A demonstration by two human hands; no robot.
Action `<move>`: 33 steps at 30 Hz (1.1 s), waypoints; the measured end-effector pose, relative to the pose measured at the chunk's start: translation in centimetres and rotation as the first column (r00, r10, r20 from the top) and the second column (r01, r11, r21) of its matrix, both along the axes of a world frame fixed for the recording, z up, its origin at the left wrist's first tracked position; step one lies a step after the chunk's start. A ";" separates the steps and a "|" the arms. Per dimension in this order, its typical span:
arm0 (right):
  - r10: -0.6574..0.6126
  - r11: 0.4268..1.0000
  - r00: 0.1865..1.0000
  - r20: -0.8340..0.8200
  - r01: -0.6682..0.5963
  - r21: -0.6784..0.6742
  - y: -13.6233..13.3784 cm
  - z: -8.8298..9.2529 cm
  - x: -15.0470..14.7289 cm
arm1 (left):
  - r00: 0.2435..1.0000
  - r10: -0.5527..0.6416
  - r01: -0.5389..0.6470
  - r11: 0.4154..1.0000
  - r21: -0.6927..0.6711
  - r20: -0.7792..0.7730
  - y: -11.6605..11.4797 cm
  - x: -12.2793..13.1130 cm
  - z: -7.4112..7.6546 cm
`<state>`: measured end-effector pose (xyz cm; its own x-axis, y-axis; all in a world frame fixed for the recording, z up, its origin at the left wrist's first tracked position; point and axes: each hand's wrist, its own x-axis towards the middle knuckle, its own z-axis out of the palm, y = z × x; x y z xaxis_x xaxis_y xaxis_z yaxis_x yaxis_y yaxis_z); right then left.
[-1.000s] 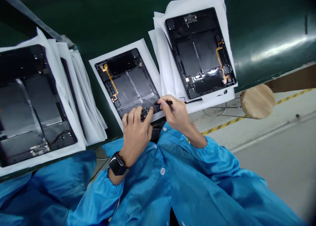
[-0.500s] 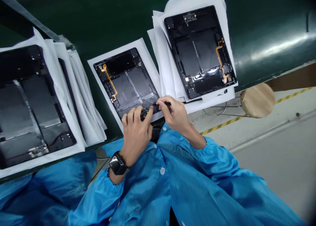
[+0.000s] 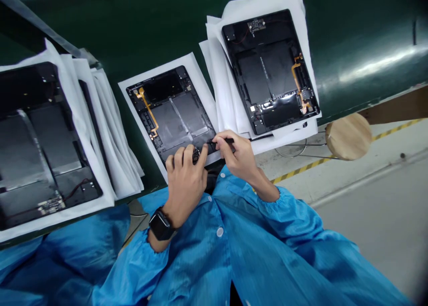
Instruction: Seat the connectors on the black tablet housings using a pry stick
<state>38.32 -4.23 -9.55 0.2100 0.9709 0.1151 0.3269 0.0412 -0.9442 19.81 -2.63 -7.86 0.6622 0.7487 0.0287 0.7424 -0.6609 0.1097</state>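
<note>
Two bare hands work at the near edge of the dark green counter (image 3: 133,38), both in blue smock sleeves (image 3: 261,234), the left wrist wearing a black wristwatch (image 3: 161,225). The left hand (image 3: 184,179) lies flat on the near end of the opened black tablet shell on its white paper sheet (image 3: 172,112), fingers curled down, forefinger tip pressing beside a small dark connector board (image 3: 195,154); it grasps nothing but pins the shell. The right hand (image 3: 236,156) is pinched on a short black rod-like tool (image 3: 223,141), whose tip meets the shell's near edge just beside that board. To do this well, I judge the left forefinger should keep the board seated and the shell from sliding on its paper, while the right hand keeps the tool low and presses lightly, since the parts there look fine and easily bent; the orange flex ribbon (image 3: 148,112) along the shell's left side is best left untouched. Toward the counter's left edge a second opened black tablet shell (image 3: 40,141) sits on fanned white sheets, and farther right a third opened black tablet shell (image 3: 270,69) rests on its own paper stack. Beyond the counter's right end, a round pale wooden stool seat (image 3: 348,135) stands over the grey floor with its yellow-black stripe (image 3: 394,130).
</note>
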 end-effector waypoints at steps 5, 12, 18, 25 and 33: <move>0.023 1.000 1.000 0.004 -0.023 -0.012 0.2 0.3 0.1 | 1.000 -0.012 0.012 1.000 0.012 0.009 0.1 -0.1 0.0; 0.017 1.000 1.000 -0.014 -0.017 0.011 0.1 0.3 -0.1 | 1.000 -0.007 0.008 0.999 -0.034 0.018 0.1 -0.2 0.0; 0.013 1.000 0.999 -0.036 -0.013 0.006 0.0 0.0 -0.1 | 1.000 0.002 -0.002 0.999 -0.038 0.005 0.1 -0.3 -0.1; 0.008 1.000 1.000 0.019 -0.008 0.003 0.0 0.2 0.0 | 1.000 0.010 -0.009 0.999 -0.050 0.019 -0.2 -0.6 -0.3; -0.004 0.999 0.997 0.074 0.001 0.034 0.1 0.3 -0.2 | 0.999 0.022 -0.021 0.999 -0.048 0.034 -0.2 -0.3 -0.3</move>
